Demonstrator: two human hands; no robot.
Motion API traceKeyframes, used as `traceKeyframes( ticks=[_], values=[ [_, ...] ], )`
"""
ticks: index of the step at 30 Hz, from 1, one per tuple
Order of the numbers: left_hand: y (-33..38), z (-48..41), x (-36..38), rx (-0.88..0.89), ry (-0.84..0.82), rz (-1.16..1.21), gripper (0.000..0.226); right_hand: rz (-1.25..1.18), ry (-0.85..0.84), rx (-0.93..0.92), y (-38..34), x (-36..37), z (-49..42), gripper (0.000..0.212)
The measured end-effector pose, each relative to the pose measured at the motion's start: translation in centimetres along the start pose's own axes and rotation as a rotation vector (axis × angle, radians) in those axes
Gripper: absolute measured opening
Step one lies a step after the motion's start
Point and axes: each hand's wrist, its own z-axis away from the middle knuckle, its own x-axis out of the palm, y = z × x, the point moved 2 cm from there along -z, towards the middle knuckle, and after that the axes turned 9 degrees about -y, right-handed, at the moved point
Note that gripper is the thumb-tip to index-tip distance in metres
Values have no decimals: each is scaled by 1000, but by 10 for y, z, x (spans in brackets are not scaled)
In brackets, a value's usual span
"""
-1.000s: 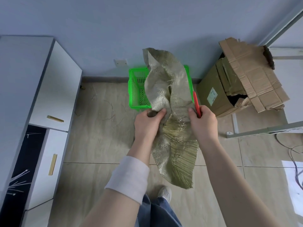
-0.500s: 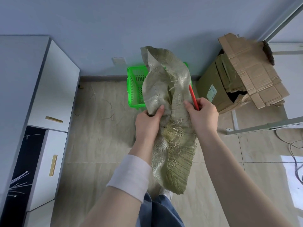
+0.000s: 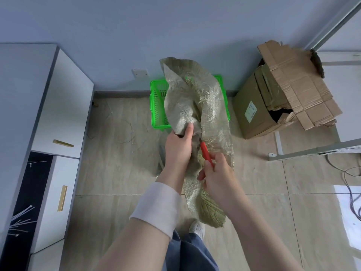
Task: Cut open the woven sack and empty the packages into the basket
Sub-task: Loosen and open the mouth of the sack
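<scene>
Left hand (image 3: 178, 147) clamped on woven sack (image 3: 197, 106) at frame centre; right hand (image 3: 216, 178) closed around red cutter (image 3: 206, 155), tip against sack. Sack hangs over green basket (image 3: 156, 106), upper centre.

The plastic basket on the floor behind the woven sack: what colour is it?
Bright green, clearest in the head view.

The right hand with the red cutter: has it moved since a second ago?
Yes. The right hand with the red cutter has dropped toward the person, further from the green basket.
</scene>
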Motion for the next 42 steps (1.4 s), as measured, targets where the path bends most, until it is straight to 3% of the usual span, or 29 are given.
traceKeyframes(
  ticks=[12, 20, 24, 30, 34, 42],
  values=[
    [8, 5, 2, 48, -22, -49, 36, 331, 109, -40, -6, -14, -7, 23],
    [9, 3, 0, 23, -48, -39, 37, 338, 89, -25, -5, -21, -15, 26],
    [8, -3, -4, -27, -22, 21, 25, 310, 94, -17, -1, -23, -12, 23],
    [13, 1, -2, -2, -28, 14, 36, 338, 93, -50, -3, -18, -13, 25],
    [14, 2, -2, 10, -27, -1, 27, 338, 108, -55, -3, -17, -12, 27],
    [19, 4, -9, 45, -28, -17, 42, 327, 116, -35, -1, -16, -12, 27]
  ],
)
